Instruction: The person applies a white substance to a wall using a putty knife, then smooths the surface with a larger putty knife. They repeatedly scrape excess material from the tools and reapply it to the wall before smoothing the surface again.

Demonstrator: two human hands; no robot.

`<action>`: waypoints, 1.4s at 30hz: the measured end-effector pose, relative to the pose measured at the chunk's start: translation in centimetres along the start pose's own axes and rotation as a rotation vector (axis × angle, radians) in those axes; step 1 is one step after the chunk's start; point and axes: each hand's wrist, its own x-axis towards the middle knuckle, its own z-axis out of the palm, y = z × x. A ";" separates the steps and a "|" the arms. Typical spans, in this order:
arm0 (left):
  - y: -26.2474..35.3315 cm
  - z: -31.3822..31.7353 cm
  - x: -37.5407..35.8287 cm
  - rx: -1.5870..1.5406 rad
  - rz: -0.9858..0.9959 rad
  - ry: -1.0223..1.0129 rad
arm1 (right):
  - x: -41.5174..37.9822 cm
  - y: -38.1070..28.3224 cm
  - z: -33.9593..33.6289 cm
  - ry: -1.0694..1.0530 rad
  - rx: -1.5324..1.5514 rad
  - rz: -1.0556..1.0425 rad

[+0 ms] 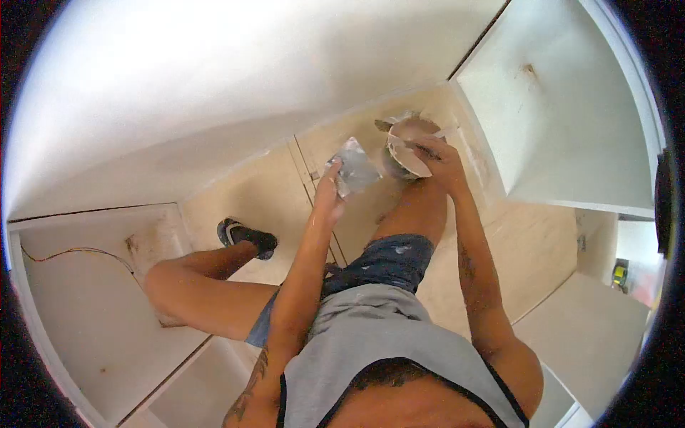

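My left hand [330, 191] is closed on a flat, squarish metal plate [359, 170], shiny and smeared with pale paste. It holds the plate over the floor, to the left of a round bucket [394, 170]. My right hand [444, 165] is at the right side of the bucket, its fingers wrapped round the dark handle of what looks like a putty knife [429, 150]. The knife's blade lies over the bucket's mouth and is hard to tell from the pale paste [417, 128] inside.
White walls [214, 93] rise behind the bucket. Open white recesses stand at the right [571, 128] and left [78, 307], a thin wire [78, 250] in the left one. My sandalled foot [250, 237] rests on the beige floor [275, 192]. A yellow-green item [619, 274] sits far right.
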 end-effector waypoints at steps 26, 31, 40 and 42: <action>6.2 15.1 -12.3 -0.194 0.049 -0.416 | -5.2 -11.7 -5.2 0.491 -0.455 -0.525; 6.5 14.3 -14.2 -0.307 0.007 -0.408 | -9.6 -19.4 1.1 0.456 0.231 -0.486; 11.3 8.2 -20.1 -0.064 0.212 -0.225 | -10.8 -19.5 5.5 0.396 -0.554 -0.156; 11.2 6.7 -18.6 -0.095 0.173 -0.215 | -10.5 -19.5 7.9 0.504 -0.263 -0.716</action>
